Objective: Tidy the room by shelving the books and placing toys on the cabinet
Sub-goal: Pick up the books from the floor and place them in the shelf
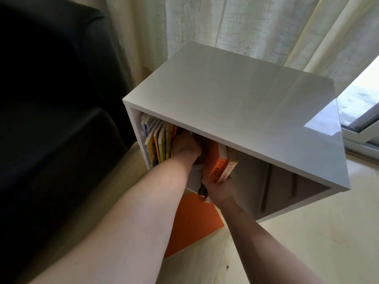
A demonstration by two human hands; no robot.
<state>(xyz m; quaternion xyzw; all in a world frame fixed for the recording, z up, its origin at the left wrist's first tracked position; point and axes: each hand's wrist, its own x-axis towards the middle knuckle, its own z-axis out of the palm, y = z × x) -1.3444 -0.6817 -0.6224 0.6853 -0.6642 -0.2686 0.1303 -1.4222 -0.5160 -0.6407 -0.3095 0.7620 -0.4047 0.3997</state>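
Right hand [220, 189] grips orange books [219, 162] from below at cabinet [235, 95] shelf mouth, left hand [185, 145] pressed against shelved row [159, 140], its grasp unclear — shelving step; next, likely slide them upright into gap

Bare forearms, hands [185, 145]; seemingly sleeveless.

My cabinet [235, 103] stands between the sofa [51, 99] at left and the window [361, 103] at right, curtains [225, 23] behind. Books [158, 140] stand inside, leftward; a board [194, 220] lies on the floor [328, 232] before it.
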